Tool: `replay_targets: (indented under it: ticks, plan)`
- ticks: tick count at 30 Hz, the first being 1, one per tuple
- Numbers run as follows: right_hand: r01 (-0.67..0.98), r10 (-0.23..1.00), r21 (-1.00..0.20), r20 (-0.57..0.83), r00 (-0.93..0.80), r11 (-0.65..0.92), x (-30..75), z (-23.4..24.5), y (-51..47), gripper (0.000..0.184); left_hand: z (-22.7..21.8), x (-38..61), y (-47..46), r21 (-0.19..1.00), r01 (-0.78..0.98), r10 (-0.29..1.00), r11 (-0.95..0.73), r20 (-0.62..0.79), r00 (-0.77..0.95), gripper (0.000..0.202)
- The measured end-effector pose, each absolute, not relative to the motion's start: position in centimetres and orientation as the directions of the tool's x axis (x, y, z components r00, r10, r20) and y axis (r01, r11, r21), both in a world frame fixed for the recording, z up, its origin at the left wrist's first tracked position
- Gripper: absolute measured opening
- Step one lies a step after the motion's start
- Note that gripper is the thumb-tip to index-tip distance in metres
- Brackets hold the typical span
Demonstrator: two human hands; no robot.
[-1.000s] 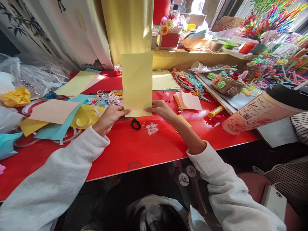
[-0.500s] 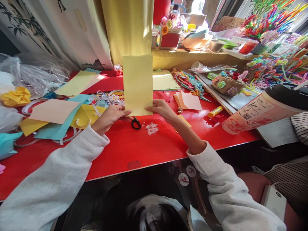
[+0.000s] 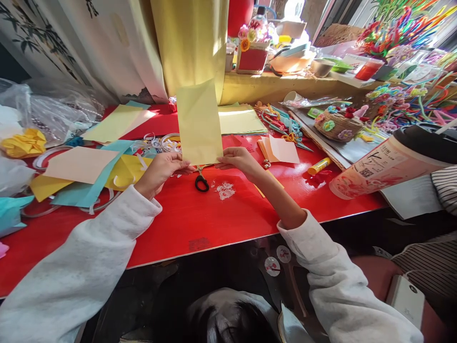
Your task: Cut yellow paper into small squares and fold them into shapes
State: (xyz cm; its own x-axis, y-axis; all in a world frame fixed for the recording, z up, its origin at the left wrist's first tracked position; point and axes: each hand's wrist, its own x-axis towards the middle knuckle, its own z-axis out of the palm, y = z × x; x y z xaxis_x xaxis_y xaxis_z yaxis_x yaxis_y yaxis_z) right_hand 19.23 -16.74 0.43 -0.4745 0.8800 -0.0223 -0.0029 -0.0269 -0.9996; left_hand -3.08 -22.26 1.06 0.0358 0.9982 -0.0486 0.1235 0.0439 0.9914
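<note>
I have left hand [image 3: 161,172] and right hand [image 3: 240,162] pinching yellow paper [image 3: 200,125] near its 2 lower corners — positioning, I judge (next move wants even grips).

Left arm [image 3: 107,238]: is slanting forward and inward, its pale sleeve [image 3: 78,271] covering it down to the wrist [image 3: 143,188].
Left grip [image 3: 162,170]: is pinching, the thumb pointing rightward and the fingers bending behind.
Right forearm [image 3: 280,197]: is slanting forward and leftward, showing bare beyond the right cuff [image 3: 293,226].
Right grip [image 3: 238,159]: is pinching near the fingertips, pointing leftward.
Both grips: are facing each other, standing apart, roughly level.
</note>
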Motion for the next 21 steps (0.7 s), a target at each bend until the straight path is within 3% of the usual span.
replay_targets:
  ticks: [6, 21]
  plan:
    - [-0.052, 0.865, -0.999, 0.026, -0.501, 0.0, 19.2, 0.14, -16.78, 0.007, 1.04, -3.17, -22.11, 0.991, 0.088, 0.994, 0.102, -0.105, 0.037, 0.031]
    - [-0.054, 0.854, -0.998, 0.048, -0.518, 0.024, 19.18, 0.06, -16.76, 0.014, 0.89, -2.86, -22.21, 0.996, 0.084, 1.0, 0.015, -0.015, 0.001, 0.025]
